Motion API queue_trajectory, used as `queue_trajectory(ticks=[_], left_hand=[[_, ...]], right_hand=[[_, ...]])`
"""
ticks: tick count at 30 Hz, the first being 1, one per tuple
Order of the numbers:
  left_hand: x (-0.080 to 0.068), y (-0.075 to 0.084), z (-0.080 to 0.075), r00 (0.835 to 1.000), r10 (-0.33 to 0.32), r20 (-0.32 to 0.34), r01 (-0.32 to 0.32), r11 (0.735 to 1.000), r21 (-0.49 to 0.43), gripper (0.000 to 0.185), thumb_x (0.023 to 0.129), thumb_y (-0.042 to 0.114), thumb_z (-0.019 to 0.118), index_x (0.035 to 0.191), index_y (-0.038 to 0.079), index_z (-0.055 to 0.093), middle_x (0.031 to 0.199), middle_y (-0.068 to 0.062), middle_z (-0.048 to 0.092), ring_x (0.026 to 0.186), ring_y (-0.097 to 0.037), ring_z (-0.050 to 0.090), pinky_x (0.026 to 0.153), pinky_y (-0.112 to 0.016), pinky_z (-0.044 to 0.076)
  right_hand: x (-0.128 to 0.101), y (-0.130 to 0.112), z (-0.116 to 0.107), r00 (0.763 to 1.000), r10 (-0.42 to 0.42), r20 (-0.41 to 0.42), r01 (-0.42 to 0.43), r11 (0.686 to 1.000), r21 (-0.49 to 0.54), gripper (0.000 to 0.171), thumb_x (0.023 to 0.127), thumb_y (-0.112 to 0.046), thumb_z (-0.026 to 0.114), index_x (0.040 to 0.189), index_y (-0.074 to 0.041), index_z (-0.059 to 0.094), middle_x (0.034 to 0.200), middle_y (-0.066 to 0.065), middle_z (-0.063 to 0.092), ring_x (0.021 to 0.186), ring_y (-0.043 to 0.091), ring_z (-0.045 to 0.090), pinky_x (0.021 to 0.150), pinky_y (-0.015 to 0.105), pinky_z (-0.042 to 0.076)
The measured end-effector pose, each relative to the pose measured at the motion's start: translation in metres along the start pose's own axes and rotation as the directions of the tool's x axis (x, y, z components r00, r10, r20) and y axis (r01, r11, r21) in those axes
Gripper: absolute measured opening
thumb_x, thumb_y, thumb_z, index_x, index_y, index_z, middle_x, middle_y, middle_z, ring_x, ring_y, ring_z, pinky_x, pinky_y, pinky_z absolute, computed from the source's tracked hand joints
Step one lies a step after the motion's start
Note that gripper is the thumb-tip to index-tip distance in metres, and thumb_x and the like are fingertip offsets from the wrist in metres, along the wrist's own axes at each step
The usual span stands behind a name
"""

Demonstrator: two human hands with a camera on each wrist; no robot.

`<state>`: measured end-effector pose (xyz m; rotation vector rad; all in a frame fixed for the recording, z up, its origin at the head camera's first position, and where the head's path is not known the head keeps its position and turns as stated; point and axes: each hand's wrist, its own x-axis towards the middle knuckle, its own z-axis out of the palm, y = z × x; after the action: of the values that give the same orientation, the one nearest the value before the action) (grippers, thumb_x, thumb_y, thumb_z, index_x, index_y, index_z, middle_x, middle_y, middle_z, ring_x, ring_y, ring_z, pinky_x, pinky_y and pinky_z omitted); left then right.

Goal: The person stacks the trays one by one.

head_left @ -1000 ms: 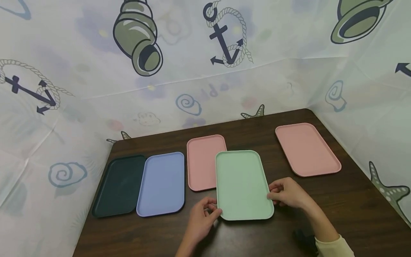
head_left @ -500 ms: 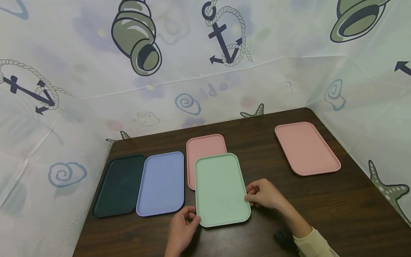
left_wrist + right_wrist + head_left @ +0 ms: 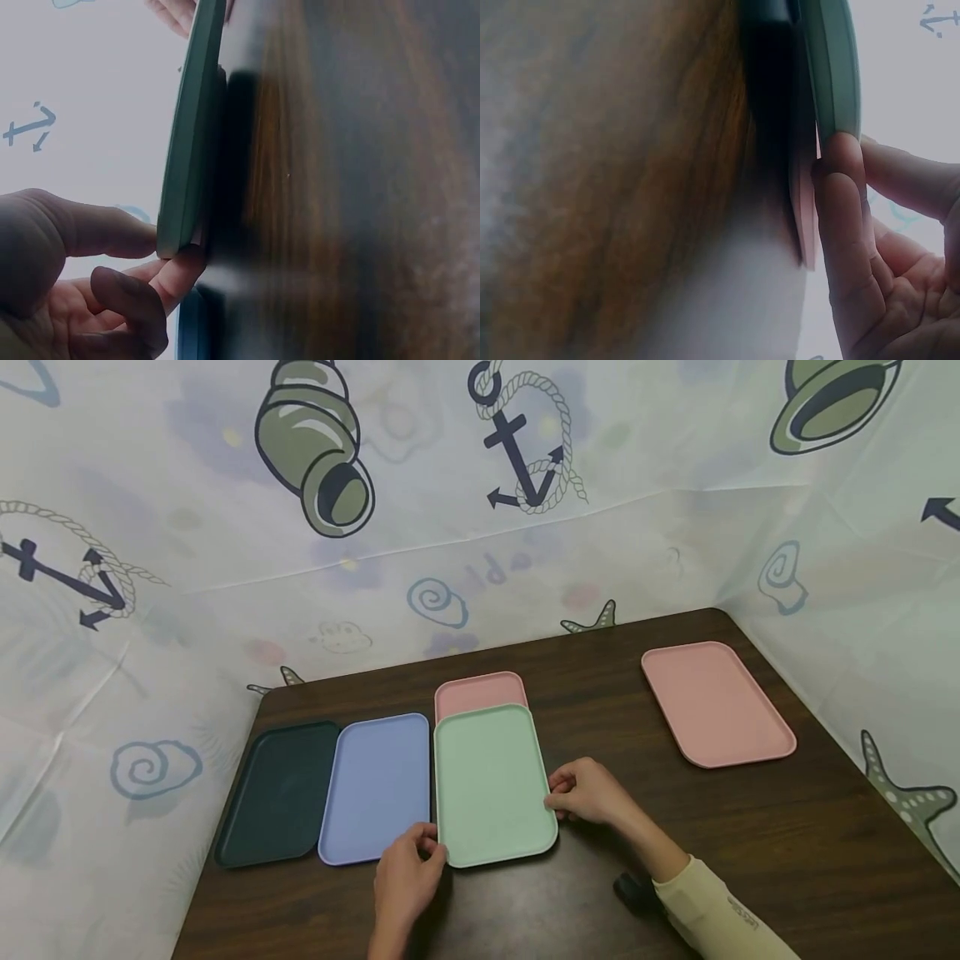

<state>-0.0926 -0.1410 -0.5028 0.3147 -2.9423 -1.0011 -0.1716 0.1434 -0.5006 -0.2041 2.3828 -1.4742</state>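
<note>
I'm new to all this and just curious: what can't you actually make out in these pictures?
- Head view: most of the pink tray is covered by the green tray.
- Left wrist view: the table is blurred.
- Head view: a dark object near the right sleeve is too hidden to identify.
- Head view: the left hand has its forearm cut off by the bottom edge.

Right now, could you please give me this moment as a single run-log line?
left hand: grips green tray near corner | right hand: grips its right edge | green tray: over pink tray, beside blue tray

Dark wood table (image 3: 750,827) boxed by white nautical-print curtain (image 3: 187,610): anchors, shells, starfish.
</note>
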Motion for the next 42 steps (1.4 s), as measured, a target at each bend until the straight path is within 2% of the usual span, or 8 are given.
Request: queue_trajectory(ticks=[7, 16, 23, 31, 36, 42], left_hand=[[0.006, 0.001, 0.001, 0.999, 0.014, -0.030, -0.014, 1.000, 0.012, 0.022, 0.080, 0.015, 0.065, 0.101, 0.016, 0.073, 0.078, 0.010, 0.065, 0.059, -0.011, 0.049, 0.053, -0.033, 0.040], [0.016, 0.002, 0.001, 0.997, 0.037, -0.069, -0.034, 0.999, 0.042, 0.022, 0.079, 0.014, 0.064, 0.099, 0.015, 0.074, 0.075, 0.009, 0.064, 0.054, -0.013, 0.045, 0.051, -0.033, 0.039], [0.023, 0.005, 0.002, 0.995, 0.072, -0.069, -0.066, 0.995, 0.079, 0.027, 0.081, 0.014, 0.064, 0.105, 0.011, 0.075, 0.077, 0.008, 0.066, 0.054, -0.011, 0.046, 0.053, -0.032, 0.041], [0.030, 0.006, 0.004, 0.997, 0.065, -0.042, -0.062, 0.995, 0.077, 0.027, 0.084, 0.014, 0.064, 0.109, 0.009, 0.074, 0.079, 0.006, 0.066, 0.053, -0.013, 0.045, 0.050, -0.031, 0.039], [0.037, 0.009, 0.002, 0.995, 0.085, -0.050, -0.080, 0.992, 0.097, 0.027, 0.085, 0.015, 0.063, 0.109, 0.009, 0.073, 0.080, 0.006, 0.067, 0.060, -0.013, 0.052, 0.054, -0.034, 0.044], [0.044, 0.010, 0.002, 0.993, 0.108, -0.051, -0.102, 0.988, 0.113, 0.026, 0.085, 0.013, 0.063, 0.108, 0.009, 0.074, 0.078, 0.005, 0.066, 0.058, -0.012, 0.051, 0.054, -0.034, 0.045]], right_hand=[[0.010, -0.003, -0.002, 1.000, -0.004, -0.014, 0.004, 1.000, -0.002, 0.019, 0.079, -0.004, 0.076, 0.094, 0.004, 0.069, 0.071, 0.003, 0.065, 0.057, 0.017, 0.064, 0.052, 0.033, 0.053], [0.018, -0.004, -0.003, 1.000, -0.003, -0.015, 0.003, 1.000, 0.004, 0.018, 0.080, -0.005, 0.076, 0.095, 0.004, 0.070, 0.072, 0.004, 0.066, 0.057, 0.017, 0.064, 0.053, 0.031, 0.053], [0.023, 0.000, -0.004, 1.000, -0.013, -0.021, 0.013, 1.000, 0.018, 0.017, 0.081, -0.004, 0.076, 0.094, 0.005, 0.070, 0.072, 0.005, 0.066, 0.060, 0.020, 0.066, 0.054, 0.033, 0.054], [0.033, 0.000, -0.004, 0.999, -0.024, -0.036, 0.024, 1.000, 0.006, 0.016, 0.084, -0.003, 0.073, 0.097, 0.006, 0.070, 0.071, 0.004, 0.066, 0.059, 0.017, 0.064, 0.054, 0.031, 0.054], [0.039, -0.001, -0.005, 0.999, -0.020, -0.047, 0.021, 1.000, 0.010, 0.018, 0.084, -0.002, 0.072, 0.099, 0.007, 0.069, 0.073, 0.005, 0.066, 0.060, 0.016, 0.064, 0.055, 0.031, 0.054], [0.043, -0.003, -0.006, 0.998, -0.025, -0.058, 0.026, 1.000, 0.017, 0.019, 0.084, -0.002, 0.072, 0.100, 0.008, 0.069, 0.074, 0.005, 0.065, 0.062, 0.019, 0.066, 0.056, 0.033, 0.055]])
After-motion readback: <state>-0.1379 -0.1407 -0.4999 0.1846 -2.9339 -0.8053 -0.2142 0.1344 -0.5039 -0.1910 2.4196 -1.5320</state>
